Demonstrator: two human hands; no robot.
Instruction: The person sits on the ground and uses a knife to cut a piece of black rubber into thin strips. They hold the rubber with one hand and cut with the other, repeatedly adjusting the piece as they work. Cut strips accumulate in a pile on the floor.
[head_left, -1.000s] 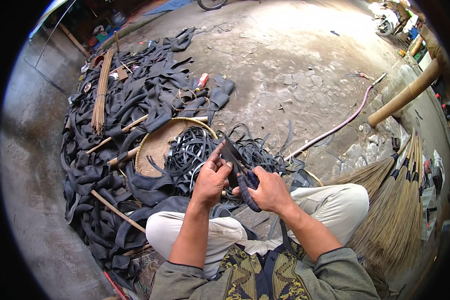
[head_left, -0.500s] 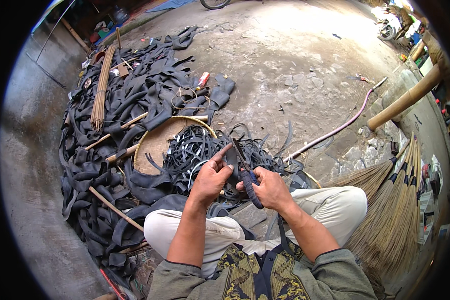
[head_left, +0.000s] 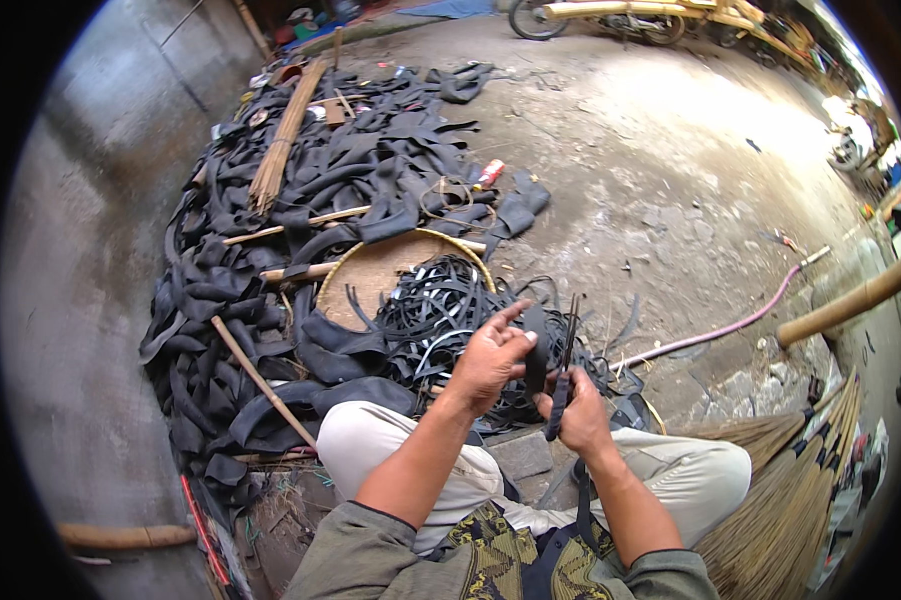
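My left hand (head_left: 488, 368) pinches a short, wide piece of black rubber (head_left: 536, 345) between thumb and fingers, its index finger stretched upward. Just right of it, my right hand (head_left: 582, 415) is closed round the dark wrapped handles of a pair of scissors (head_left: 569, 345). Their blades point up, slightly parted, beside the rubber and apart from it. Beneath and beyond both hands lies a tangle of thin black rubber strips (head_left: 430, 300), partly in a round woven bamboo tray (head_left: 368, 275). My hands hide some of that tangle.
Large black rubber sheets (head_left: 300, 240) cover the ground to the left, with a bundle of thin sticks (head_left: 288, 140) on top. A pink hose (head_left: 760, 312) and a bamboo pole (head_left: 840, 303) lie right. Grass brooms (head_left: 770, 490) rest by my right knee. A concrete wall (head_left: 100, 300) bounds the left.
The whole view has shifted, so things appear farther right. The scissors have swung from slanting against the rubber to nearly upright, with a gap between. Both hands keep their hold.
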